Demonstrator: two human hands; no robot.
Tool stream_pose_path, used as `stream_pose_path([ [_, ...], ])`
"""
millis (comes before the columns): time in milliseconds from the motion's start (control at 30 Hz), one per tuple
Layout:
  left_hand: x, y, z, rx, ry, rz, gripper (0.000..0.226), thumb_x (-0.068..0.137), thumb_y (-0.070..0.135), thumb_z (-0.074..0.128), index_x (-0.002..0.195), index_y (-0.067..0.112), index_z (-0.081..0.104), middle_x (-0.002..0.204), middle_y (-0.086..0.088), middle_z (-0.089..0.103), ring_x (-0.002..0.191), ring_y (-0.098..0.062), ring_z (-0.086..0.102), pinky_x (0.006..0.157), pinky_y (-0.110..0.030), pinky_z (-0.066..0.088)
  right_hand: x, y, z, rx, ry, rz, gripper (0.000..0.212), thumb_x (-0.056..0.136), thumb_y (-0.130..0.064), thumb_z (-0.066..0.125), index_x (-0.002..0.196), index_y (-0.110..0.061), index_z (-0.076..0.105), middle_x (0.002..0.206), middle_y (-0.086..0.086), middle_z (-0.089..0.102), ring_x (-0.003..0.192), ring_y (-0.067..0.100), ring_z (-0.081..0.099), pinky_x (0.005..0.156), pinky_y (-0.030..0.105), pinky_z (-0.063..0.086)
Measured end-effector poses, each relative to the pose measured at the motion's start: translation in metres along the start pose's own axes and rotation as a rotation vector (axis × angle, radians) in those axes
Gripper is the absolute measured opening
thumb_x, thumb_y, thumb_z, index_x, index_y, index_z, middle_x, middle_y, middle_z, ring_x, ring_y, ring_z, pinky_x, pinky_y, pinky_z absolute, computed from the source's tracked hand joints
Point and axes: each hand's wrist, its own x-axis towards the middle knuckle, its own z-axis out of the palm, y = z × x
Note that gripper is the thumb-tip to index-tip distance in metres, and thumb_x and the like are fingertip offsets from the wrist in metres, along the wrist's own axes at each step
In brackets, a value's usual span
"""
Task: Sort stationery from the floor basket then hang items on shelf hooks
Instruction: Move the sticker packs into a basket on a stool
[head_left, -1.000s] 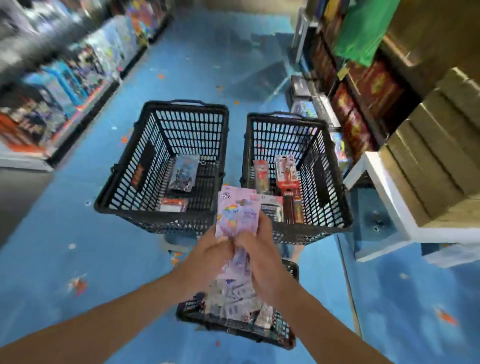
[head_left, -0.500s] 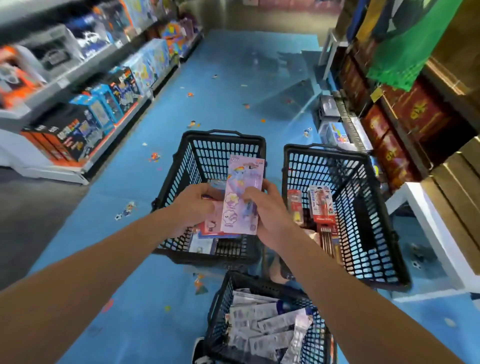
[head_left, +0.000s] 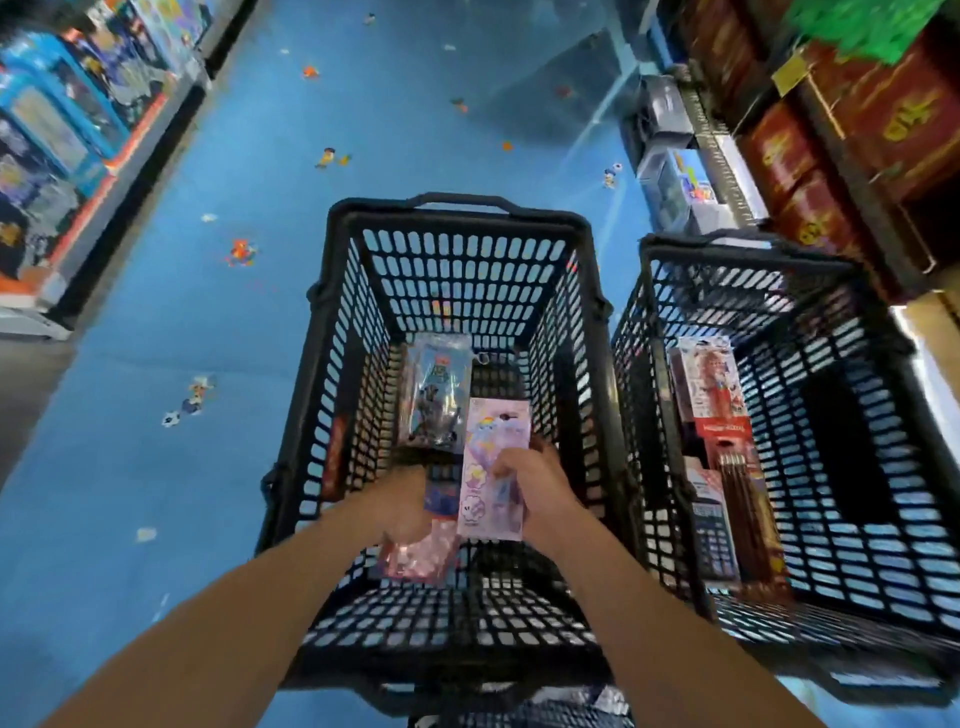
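Lowering a pink card pack (head_left: 493, 467) into the middle basket (head_left: 457, 208), the right hand (head_left: 535, 483) pinches it along its right edge, thumb on the printed face and fingers behind. The pack is inside the basket walls, held upright and not yet laid down. Just beside it the left hand (head_left: 400, 509) curls over the top of a paler pink pack (head_left: 415, 561), which hangs below the palm against the near wall; how firmly it is gripped I cannot tell. A blue-grey blister pack (head_left: 436, 395) already lies on the floor of this basket, further in.

The right-hand basket (head_left: 727, 249) stands close alongside on the blue floor (head_left: 156, 364) and holds its own group: a red-and-white carded item (head_left: 706, 384), a pack of pencils (head_left: 737, 467) and a calculator (head_left: 714, 535).

By my reading the sorting is under way but early to midway: two piles exist, each only a few items deep, and both hands are busy with packs that have no settled place. At the bottom edge a blurred patch looks like more stock waiting, though it is too unclear to be sure. Hanging has not begun; no hooks show, only boxed goods on the left shelves (head_left: 78, 130) and red boxes (head_left: 831, 130) on the right.
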Motion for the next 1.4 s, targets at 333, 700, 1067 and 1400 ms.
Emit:
stream_pose_path([
  [333,0.069,-0.004,0.024,0.320,0.061,-0.124,0.038,0.098,0.016,0.056,0.135,0.012,0.059,0.139,-0.009,0.058,0.125,-0.027,0.058,0.097,-0.036,0.054,0.066,0.003,0.016,-0.114,0.014,0.008,0.074,0.066,-0.006,0.064,0.136,-0.025,0.049,0.122,0.010,0.068,0.108,0.033,0.068,0.074,0.042,0.059],
  [700,0.132,0.035,-0.055,-0.716,0.087,-0.113,0.043,0.098,0.007,0.057,0.139,-0.001,0.049,0.133,-0.012,0.058,0.116,-0.029,0.058,0.091,-0.035,0.053,0.121,-0.034,0.034,-0.136,0.054,-0.195,0.050,0.080,-0.001,0.060,0.129,-0.012,0.056,0.108,0.007,0.070,0.093,0.023,0.068,0.063,0.029,0.053],
  [1067,0.157,0.038,-0.043,-0.828,0.113,-0.058,0.040,0.090,-0.007,0.053,0.129,-0.001,0.061,0.117,-0.017,0.066,0.112,-0.033,0.063,0.083,-0.035,0.054,0.161,-0.016,0.039,-0.390,0.199,-0.155,0.055,0.097,-0.013,0.054,0.149,-0.016,0.038,0.139,-0.002,0.062,0.114,0.016,0.065,0.090,0.039,0.058],
  [1400,0.146,0.034,-0.043,-0.911,0.133,-0.041,0.033,0.086,-0.010,0.051,0.115,-0.002,0.066,0.113,-0.021,0.067,0.099,-0.032,0.063,0.074,-0.028,0.046,0.130,-0.027,0.032,-0.763,0.321,-0.188,0.057,0.094,-0.005,0.062,0.146,-0.004,0.039,0.141,0.014,0.056,0.126,0.033,0.057,0.083,0.028,0.046],
])
